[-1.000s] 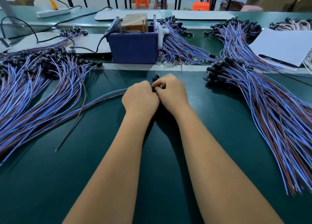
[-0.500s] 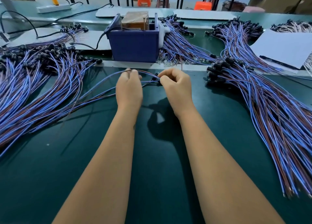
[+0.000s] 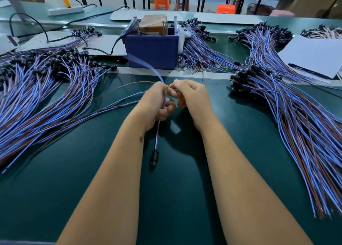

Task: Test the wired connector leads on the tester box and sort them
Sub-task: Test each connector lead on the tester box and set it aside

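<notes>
Head view: left hand [image 3: 157, 104] grips one lead [image 3: 157, 132], its black connector [image 3: 154, 157] dangling below; right hand [image 3: 190, 95] pinches the wire ends at the top. Step judged: presenting the ends for test. Next: touch them to the tester box [image 3: 151, 50] just ahead.

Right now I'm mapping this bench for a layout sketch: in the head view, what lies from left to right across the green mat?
Left pile of leads → left hand, gripping one lead → right hand → right pile of leads. The blue tester box stands farther back, behind the hands.
</notes>
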